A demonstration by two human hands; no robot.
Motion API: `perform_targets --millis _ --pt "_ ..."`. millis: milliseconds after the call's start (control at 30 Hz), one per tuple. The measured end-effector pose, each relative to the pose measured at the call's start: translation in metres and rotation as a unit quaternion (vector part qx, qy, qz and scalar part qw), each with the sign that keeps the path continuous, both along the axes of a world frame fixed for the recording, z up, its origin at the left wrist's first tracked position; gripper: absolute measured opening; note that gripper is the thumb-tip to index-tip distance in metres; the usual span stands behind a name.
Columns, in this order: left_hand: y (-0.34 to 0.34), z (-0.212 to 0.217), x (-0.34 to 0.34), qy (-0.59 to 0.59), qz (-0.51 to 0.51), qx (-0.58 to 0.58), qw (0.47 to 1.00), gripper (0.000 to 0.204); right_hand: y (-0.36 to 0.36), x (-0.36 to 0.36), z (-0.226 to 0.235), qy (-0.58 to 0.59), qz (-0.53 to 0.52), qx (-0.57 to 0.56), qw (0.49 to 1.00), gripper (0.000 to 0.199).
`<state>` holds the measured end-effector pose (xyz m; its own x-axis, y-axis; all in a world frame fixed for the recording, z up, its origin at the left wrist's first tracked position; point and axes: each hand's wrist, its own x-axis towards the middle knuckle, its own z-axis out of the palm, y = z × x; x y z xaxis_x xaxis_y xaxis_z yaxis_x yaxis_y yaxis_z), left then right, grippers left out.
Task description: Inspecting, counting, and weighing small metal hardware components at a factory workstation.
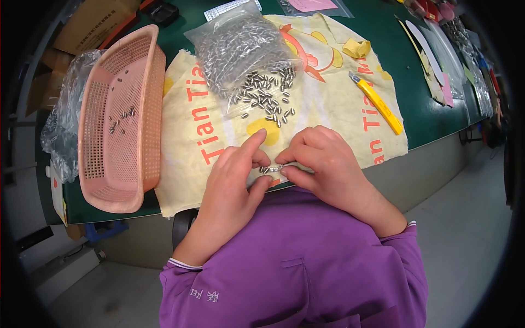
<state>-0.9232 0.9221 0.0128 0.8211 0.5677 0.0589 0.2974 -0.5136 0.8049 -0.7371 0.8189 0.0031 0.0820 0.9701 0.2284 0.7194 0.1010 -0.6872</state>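
Observation:
Small bullet-shaped metal pins sit in a short row between my hands, close to the table's near edge. My left hand curves beside them, its thumb and fingers apart and the index finger raised. From the other side, the thumb and forefinger of my right hand close around the row's right end; the fingertips partly hide the pins there. Beyond my hands, a loose pile of metal pins spills from a clear plastic bag packed with more of them. Everything here rests on a printed cream cloth.
A pink perforated plastic basket with a few pins inside stands at the left. On the cloth's right side lies a yellow utility knife, with a crumpled yellow scrap behind it. Cardboard boxes stand at the far left.

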Motion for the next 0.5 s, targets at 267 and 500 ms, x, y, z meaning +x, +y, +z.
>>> perform_targets --millis 267,500 --pt "0.0026 -0.0047 -0.0018 -0.021 -0.026 0.068 0.997 0.070 -0.0007 0.0004 0.0005 0.001 -0.001 0.005 1.000 0.020" --pt "-0.0002 -0.0051 -0.0014 -0.008 -0.002 0.122 0.993 0.066 -0.0020 0.0004 -0.0001 -0.007 0.002 0.002 1.000 0.020"
